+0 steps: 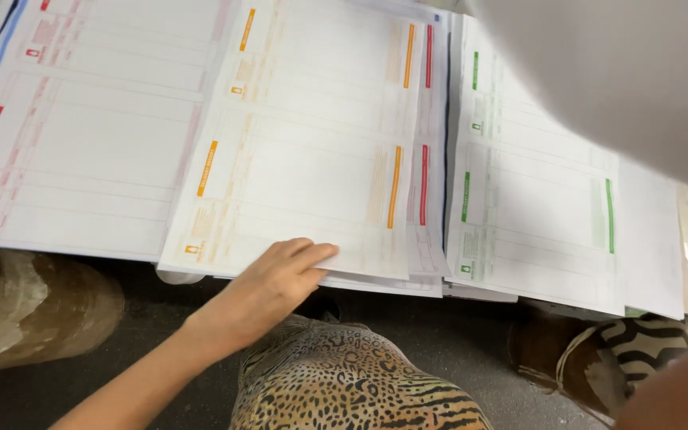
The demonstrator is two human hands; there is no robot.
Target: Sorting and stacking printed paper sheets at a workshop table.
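Note:
My left hand (280, 279) reaches in from the lower left to the near edge of a stack of large white sheets printed in orange (304, 151). Its fingers lie together on top of the front sheet's lower edge, and the thumb is hidden beneath that edge. The sheets overhang the table's front. My right hand is out of sight; only a blurred bit of arm (678, 390) shows in the bottom right corner.
Red-printed sheets (81, 119) lie to the left and green-printed sheets (535, 199) to the right. A brown paper-wrapped roll (33, 306) sits low on the left. Leopard-print clothing (344, 382) and a zebra-patterned item (631, 350) are above the dark floor. A pale blur (623, 72) covers the top right.

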